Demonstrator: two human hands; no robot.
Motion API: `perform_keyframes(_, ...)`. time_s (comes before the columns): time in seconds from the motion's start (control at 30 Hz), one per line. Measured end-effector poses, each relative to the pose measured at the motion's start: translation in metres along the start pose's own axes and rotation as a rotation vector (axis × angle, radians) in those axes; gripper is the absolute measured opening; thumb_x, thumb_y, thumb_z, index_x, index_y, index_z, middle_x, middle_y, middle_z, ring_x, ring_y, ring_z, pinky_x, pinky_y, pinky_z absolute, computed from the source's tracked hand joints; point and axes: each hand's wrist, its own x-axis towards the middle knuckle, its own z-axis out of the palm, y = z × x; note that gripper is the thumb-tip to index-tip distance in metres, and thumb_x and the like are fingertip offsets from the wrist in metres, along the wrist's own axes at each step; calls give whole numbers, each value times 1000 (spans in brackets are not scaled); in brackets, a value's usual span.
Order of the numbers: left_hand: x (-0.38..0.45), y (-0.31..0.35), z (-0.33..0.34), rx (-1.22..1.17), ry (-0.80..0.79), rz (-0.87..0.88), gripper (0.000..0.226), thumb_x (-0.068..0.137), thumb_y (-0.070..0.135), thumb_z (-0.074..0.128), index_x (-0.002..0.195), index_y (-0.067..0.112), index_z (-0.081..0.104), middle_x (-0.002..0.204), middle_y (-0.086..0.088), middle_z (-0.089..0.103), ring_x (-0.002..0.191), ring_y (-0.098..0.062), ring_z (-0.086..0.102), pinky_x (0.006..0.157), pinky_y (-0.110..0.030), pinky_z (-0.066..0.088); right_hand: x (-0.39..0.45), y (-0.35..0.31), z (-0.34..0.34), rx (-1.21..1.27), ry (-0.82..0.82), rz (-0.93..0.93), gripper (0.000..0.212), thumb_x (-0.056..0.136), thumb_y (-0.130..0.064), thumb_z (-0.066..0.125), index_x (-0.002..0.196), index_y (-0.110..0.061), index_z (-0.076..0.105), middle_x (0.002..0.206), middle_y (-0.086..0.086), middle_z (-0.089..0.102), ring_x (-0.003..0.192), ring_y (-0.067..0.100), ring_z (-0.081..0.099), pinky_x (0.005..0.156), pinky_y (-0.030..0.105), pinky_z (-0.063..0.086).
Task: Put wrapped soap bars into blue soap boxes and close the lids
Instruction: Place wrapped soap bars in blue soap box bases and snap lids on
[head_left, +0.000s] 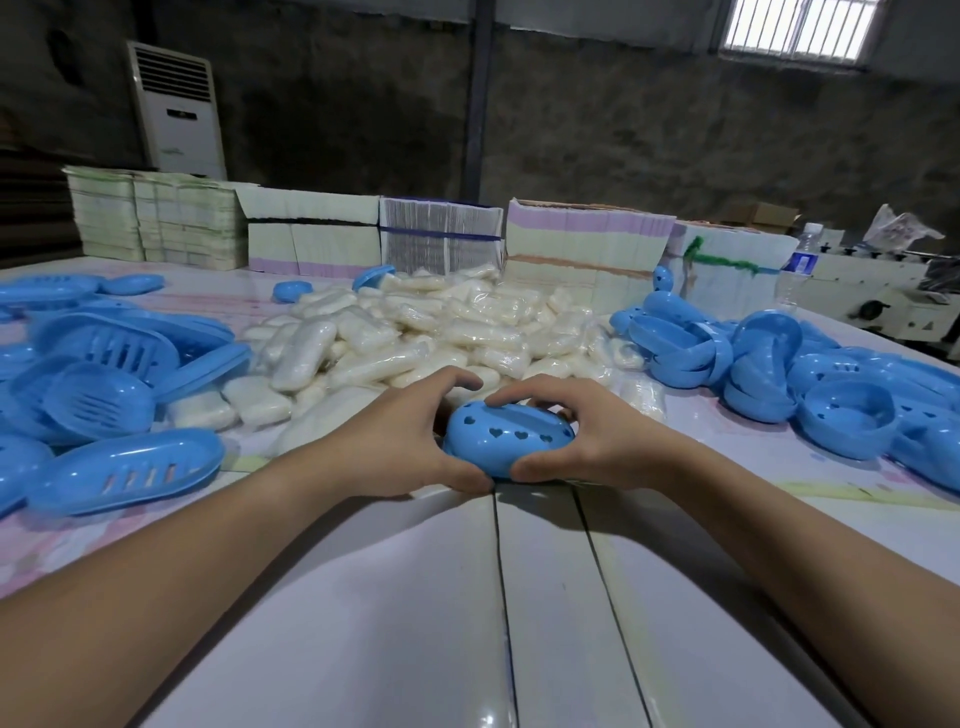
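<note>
Both forearms enter from the lower corners of the frame and converge at centre. Left hand (410, 441): palm down, fingers curled over the far upper edge of the blue soap box (506, 439), thumb pressed at its near lower edge. Right hand (587, 441): mirrors it, fingers arched over the far top, thumb at the near edge. Thumb tips nearly meet at lower centre. Wrists roughly straight, bare arms, no sleeves visible.

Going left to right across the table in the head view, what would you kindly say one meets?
Slotted trays → left hand → soap box → right hand → blue lids.
</note>
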Motion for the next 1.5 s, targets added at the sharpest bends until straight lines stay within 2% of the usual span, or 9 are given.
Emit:
perform_keyframes(0.27, 2, 0, 0, -21, -48, -9, 90, 56, 43, 89, 133, 45, 41, 111, 11, 64, 99, -6, 64, 87, -39, 59, 0, -1, -1, -52, -8, 29, 47, 68, -49, 77, 106, -66, 56, 108, -37, 53, 102, -10, 52, 77, 8, 40)
perform_keyframes(0.37, 2, -1, -3, -6, -95, 3, 89, 66, 34, 91, 137, 45, 37, 110, 15, 62, 85, 9, 60, 62, -15, 54, 1, -1, -1, -68, 12, 47, 44, 68, -49, 78, 104, -64, 57, 109, -30, 56, 97, -9, 53, 74, 10, 39)
perform_keyframes(0.47, 1, -2, -5, -16, -125, -2, 87, 72, 27, 89, 140, 42, 37, 110, 17, 60, 75, 14, 57, 49, -10, 45, 1, -1, -1, -76, 20, 46, 43, 72, -43, 81, 103, -62, 58, 102, -35, 55, 92, -10, 52, 71, 5, 38)
perform_keyframes(0.57, 1, 0, -8, 20, -146, -1, 86, 74, 28, 87, 141, 40, 36, 110, 19, 60, 83, 11, 58, 57, -6, 45, 1, -3, -1, -84, 18, 36, 41, 72, -43, 80, 101, -61, 58, 98, -42, 51, 91, -10, 51, 72, 3, 37)
perform_keyframes(0.77, 0, 1, -10, 42, -141, -8, 84, 76, 29, 86, 143, 37, 36, 118, 12, 62, 105, -10, 60, 84, -16, 49, 1, -2, 2, -78, 40, 29, 40, 68, -52, 73, 105, -58, 58, 101, -42, 51, 95, -8, 52, 71, 3, 38)
perform_keyframes(1.03, -2, 3, -10, 28, -141, -14, 82, 75, 29, 86, 140, 40, 38, 111, 16, 61, 99, -7, 60, 73, -11, 51, 2, 0, 4, -67, 37, 21, 48, 69, -57, 72, 114, -55, 58, 108, -32, 54, 100, -6, 53, 75, 9, 42)
perform_keyframes(1.17, -1, 4, -8, -42, -126, -33, 81, 72, 21, 88, 138, 33, 42, 110, 13, 63, 100, -11, 61, 83, -22, 52, 2, -1, 6, -60, 22, 16, 44, 71, -58, 70, 113, -58, 56, 110, -28, 54, 101, -3, 53, 81, 18, 45)
perform_keyframes(1.33, -2, 5, -8, -67, -112, -45, 80, 70, 23, 90, 135, 34, 44, 111, 6, 64, 100, -13, 62, 86, -24, 52, 4, -2, 8, -61, -28, 15, 42, 75, -56, 68, 111, -65, 48, 111, -36, 47, 104, -7, 50, 81, 17, 42)
perform_keyframes(1.5, -2, 7, -10, -201, -31, -91, 77, 73, 23, 89, 136, 34, 45, 110, 2, 65, 98, -16, 67, 88, -29, 58, 2, 1, 3, 50, -5, 28, 51, 70, -62, 66, 118, -60, 49, 119, -18, 53, 99, 0, 57, 77, 14, 49)
